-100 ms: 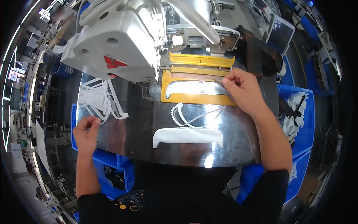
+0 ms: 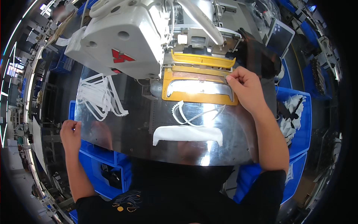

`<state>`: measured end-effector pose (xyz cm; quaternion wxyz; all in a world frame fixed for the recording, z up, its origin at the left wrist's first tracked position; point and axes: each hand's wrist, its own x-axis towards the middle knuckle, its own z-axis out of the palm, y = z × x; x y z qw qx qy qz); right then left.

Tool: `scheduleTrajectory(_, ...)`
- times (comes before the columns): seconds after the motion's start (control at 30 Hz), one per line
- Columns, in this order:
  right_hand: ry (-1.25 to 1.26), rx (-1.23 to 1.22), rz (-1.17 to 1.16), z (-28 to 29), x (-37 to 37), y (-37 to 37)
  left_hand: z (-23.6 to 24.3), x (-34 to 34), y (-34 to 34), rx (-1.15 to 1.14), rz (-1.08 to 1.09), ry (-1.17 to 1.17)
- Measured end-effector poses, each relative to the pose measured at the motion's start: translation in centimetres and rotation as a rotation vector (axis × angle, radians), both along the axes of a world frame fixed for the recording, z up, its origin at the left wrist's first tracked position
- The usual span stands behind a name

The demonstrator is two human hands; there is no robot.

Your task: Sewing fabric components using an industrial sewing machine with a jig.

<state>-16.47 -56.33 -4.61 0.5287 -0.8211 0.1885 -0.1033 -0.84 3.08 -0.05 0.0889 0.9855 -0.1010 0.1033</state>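
My right hand [image 2: 247, 89] is closed in a pinch at the right end of a yellow template plate [image 2: 167, 96]. What its fingertips hold, if anything, I cannot make out. The plate has a long curved cut-out and lies in front of a white sewing machine [image 2: 100, 46]. A matching yellow bar [image 2: 203, 59] sits just behind it. My left hand [image 2: 70, 135] is off the table's left edge with curled fingers, and their grip is hidden. Closest to it on the table is a pile of white strips [image 2: 95, 95]. A white curved fabric piece [image 2: 187, 134] lies near the front edge.
A looped white strip [image 2: 179, 115] lies between plate and fabric piece on the shiny metal table [image 2: 126, 136]. Blue bins [image 2: 308, 121] with white and black scraps stand at the right, more blue bins [image 2: 97, 158] below the left edge. A screen [image 2: 280, 37] stands back right.
My left hand has moved left and down, away from the strip pile and past the table edge. The right hand stays at the plate's right end. The view has shifted slightly.
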Motion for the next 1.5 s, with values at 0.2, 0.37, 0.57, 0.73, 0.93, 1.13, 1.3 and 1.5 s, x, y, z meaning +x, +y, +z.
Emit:
scheduleTrajectory(0.2,-0.068,-0.049,-0.089,1.5,-0.3,-1.0,-0.5,1.1,4.9,0.374,0.148,-0.038)
scheduleTrajectory(0.37,-0.107,-0.179,-0.152,6.0,-2.8,-0.4,1.0,-0.3,-6.2,0.032,-0.192,0.005)
scheduleTrajectory(0.57,-0.046,0.074,-0.281,5.8,-9.7,-1.7,1.9,-0.8,-18.3,-0.37,-0.847,-0.141)
scheduleTrajectory(0.73,-0.106,0.203,-0.236,4.4,-11.1,1.0,6.8,3.4,-19.2,-1.047,-0.66,-0.333)
scheduleTrajectory(0.93,-0.076,0.287,-0.087,4.6,-7.6,5.2,10.8,9.7,-19.5,-1.371,-0.411,0.184)
scheduleTrajectory(1.13,-0.099,0.252,0.123,5.2,-4.2,8.1,12.0,7.2,-19.2,-1.695,-0.681,-0.227)
scheduleTrajectory(1.3,-0.21,0.415,0.174,7.1,-2.4,10.8,7.3,0.2,-20.3,-1.324,-1.078,0.113)
scheduleTrajectory(1.5,-0.118,0.424,0.268,6.8,-1.0,11.7,0.0,-3.3,-25.0,-1.433,-0.764,1.144)
